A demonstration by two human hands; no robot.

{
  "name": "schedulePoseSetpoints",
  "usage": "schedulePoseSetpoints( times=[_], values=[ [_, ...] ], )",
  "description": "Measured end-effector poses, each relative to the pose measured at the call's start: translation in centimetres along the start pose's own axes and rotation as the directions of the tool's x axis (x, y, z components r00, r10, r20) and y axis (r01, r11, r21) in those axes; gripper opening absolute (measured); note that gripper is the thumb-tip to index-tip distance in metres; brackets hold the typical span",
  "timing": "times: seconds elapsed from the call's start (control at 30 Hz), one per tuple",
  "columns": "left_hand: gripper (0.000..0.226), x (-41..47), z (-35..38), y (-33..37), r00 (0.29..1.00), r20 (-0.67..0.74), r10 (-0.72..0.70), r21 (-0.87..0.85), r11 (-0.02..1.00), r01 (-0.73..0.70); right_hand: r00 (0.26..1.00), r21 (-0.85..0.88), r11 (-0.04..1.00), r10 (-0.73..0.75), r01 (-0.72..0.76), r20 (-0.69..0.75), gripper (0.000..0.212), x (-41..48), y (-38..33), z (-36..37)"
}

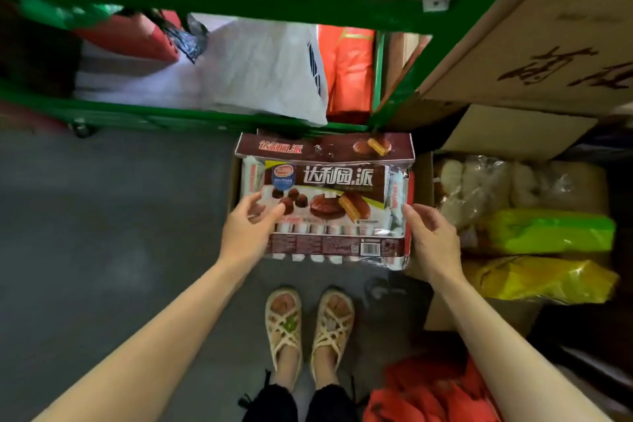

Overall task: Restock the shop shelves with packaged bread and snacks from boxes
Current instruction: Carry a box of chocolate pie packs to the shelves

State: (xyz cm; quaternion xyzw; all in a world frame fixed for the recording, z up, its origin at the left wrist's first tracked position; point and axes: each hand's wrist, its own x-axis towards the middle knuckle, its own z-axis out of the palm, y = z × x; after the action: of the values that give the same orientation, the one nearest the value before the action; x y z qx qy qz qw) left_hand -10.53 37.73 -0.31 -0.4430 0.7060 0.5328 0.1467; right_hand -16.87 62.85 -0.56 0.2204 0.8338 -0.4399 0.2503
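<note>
A large brown-and-white pack of chocolate pies [329, 202] lies on top of an open brown carton [325, 147] on the floor, just in front of my feet. My left hand [248, 233] reaches over the pack's left edge, thumb and fingers spread and loosely bent, gripping nothing. By the pack's right edge is my right hand [433, 238], with its fingers relaxed and the fingertips close to the wrapper. Whether either hand touches the pack is unclear.
A green metal shelf frame [239, 0] stands beyond the carton, with a white bag [260, 72] and orange packs [349, 72] on its low level. To the right are cardboard boxes [548, 31], clear bread bags [479, 188], green [548, 233] and yellow [541, 277] packs. Red bags [428, 390] lie near my sandalled feet [308, 322].
</note>
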Motion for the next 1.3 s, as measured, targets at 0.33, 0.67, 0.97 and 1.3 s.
schedulePoseSetpoints(
  times=[0.33,0.67,0.97,1.3],
  values=[
    [0.060,1.7,-2.8,-4.5,0.995,-0.080,-0.067,0.036,0.997,0.070,0.996,0.033,0.999,-0.041,0.038,0.085,0.050,0.5,0.2,4.7],
    [0.066,3.9,-6.8,-7.5,0.990,-0.030,-0.140,0.023,0.990,0.140,0.983,-0.121,0.984,-0.116,0.133,0.140,0.068,-1.9,-2.4,12.9],
    [0.065,6.7,-7.3,-12.7,0.974,0.045,-0.222,0.026,0.975,0.221,0.974,-0.439,0.879,-0.105,0.185,0.202,0.084,-2.4,-0.8,19.7],
    [0.075,10.7,-5.4,-17.2,0.933,0.106,-0.345,-0.135,0.924,0.357,0.984,-0.553,0.815,-0.145,0.176,0.100,0.094,-0.7,1.7,23.7]
  ],
)
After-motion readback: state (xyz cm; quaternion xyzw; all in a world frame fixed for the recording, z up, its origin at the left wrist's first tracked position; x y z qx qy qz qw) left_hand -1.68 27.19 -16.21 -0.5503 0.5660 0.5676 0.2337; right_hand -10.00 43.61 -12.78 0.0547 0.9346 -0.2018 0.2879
